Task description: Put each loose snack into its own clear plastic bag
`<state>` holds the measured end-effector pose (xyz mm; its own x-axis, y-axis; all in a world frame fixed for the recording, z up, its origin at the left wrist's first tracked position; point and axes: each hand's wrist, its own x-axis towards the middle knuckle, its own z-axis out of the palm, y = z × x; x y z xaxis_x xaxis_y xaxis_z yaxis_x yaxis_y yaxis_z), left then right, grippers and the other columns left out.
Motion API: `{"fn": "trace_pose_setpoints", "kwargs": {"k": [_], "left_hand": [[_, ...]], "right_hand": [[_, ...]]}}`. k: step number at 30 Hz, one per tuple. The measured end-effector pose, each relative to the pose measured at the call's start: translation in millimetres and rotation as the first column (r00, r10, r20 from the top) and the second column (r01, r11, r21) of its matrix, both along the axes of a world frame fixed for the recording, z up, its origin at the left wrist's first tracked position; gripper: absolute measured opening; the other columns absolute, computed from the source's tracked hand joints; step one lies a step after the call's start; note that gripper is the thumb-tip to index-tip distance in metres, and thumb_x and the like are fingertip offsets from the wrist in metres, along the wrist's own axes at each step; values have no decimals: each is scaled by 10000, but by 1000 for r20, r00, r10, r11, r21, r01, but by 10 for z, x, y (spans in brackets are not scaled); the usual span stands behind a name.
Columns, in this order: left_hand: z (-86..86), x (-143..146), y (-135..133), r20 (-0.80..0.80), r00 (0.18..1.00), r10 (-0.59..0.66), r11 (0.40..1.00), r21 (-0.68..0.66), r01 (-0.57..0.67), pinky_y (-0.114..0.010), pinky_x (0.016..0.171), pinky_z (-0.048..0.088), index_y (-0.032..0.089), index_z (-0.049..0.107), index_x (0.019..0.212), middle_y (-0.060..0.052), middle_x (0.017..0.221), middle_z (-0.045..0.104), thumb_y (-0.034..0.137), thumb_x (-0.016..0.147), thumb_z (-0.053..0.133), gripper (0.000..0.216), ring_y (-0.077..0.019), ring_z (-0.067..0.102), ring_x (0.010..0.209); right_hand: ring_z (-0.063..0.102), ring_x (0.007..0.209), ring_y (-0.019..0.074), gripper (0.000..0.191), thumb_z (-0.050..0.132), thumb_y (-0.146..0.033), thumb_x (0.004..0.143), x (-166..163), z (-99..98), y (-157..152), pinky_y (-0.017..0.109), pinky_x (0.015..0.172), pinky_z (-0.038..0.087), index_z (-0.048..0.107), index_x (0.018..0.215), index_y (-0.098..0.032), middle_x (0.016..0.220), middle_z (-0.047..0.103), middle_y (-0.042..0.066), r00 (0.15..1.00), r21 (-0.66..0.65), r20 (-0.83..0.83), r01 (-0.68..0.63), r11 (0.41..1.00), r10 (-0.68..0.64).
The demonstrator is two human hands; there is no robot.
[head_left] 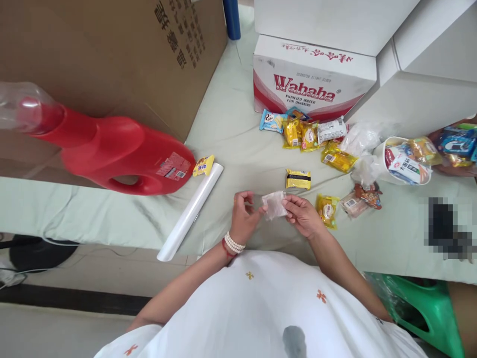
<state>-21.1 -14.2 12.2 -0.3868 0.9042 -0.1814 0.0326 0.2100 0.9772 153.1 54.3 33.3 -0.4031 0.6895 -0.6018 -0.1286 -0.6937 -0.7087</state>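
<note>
Both of my hands are over the table's front part, at a small see-through packet (275, 205) with a pale, pinkish look. My right hand (302, 215) pinches its right edge between thumb and fingers. At its left edge is the thumb of my left hand (244, 219), whose other fingers are curled; the grip there is partly hidden. Just beyond the packet lies a yellow snack packet with a black band (298, 179). To the right of my right hand are a yellow wrapped snack (328, 211) and a clear packet with brown wrapping (356, 205).
A white roll (191, 213), a small yellow packet (203, 165) and a big red bottle (128, 154) lie left. Cardboard (112, 54) stands behind the bottle. Farther back are a Wahaha box (313, 82), several wrapped snacks (292, 132) and a white tub (380, 159). A green stool (439, 308) stands lower right.
</note>
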Motion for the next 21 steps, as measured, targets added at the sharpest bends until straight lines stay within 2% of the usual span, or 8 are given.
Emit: {"fn": "trace_pose_setpoints", "kwargs": {"k": [2,5,7,9,15,17,20,21], "left_hand": [[48,2,3,-86,990,-109,990,82,116,-314,815,482,216,686,1088,-89,1099,644,488,664,894,545,-218,582,953],[74,0,40,-59,957,-285,952,98,290,-347,868,478,223,759,979,-74,980,696,437,743,845,330,-223,616,916],[56,-47,68,19,969,-247,967,73,245,-339,834,476,216,779,874,-55,874,707,430,803,794,226,-203,626,840],[26,-135,89,117,974,-194,981,33,191,-319,767,473,205,780,804,-36,801,704,448,776,817,247,-181,614,767],[-59,-355,162,332,940,-83,990,-78,115,-284,651,446,167,753,772,1,661,653,533,696,855,387,-133,538,629],[-67,-371,187,298,953,-54,993,-82,81,-275,651,444,167,743,797,2,679,644,519,710,841,376,-132,539,645],[-22,-357,186,93,989,115,993,-40,-111,-247,673,438,193,722,932,6,798,648,434,697,861,364,-132,551,736],[6,-338,174,41,991,130,991,-28,-129,-241,664,428,199,709,931,13,793,632,432,714,851,348,-127,537,728]], "right_hand": [[333,472,42,476,950,-475,576,-12,30,13,175,390,224,627,772,-185,586,454,-78,1000,-7,3,31,999,-31],[323,464,36,477,944,-478,595,28,91,43,170,392,207,621,788,-184,591,477,-73,999,-37,-28,-34,999,33],[323,460,37,475,934,-489,613,116,109,77,169,393,192,610,783,-187,595,488,-69,999,-21,-4,-48,999,48],[320,453,41,472,927,-505,621,254,103,118,176,394,182,609,769,-189,589,483,-70,997,25,67,-45,999,43],[441,503,86,489,888,-597,646,643,101,163,225,470,325,683,781,-174,648,590,-17,962,127,193,-220,967,193],[419,504,85,476,864,-607,682,670,123,136,224,465,299,686,784,-178,649,581,-17,952,156,219,-249,956,212],[360,504,79,415,845,-568,735,621,146,62,225,463,262,678,794,-192,636,535,-35,948,262,283,-223,939,147],[349,509,81,395,840,-554,750,590,148,31,228,470,263,675,797,-198,629,518,-40,946,305,303,-211,929,116]]}}
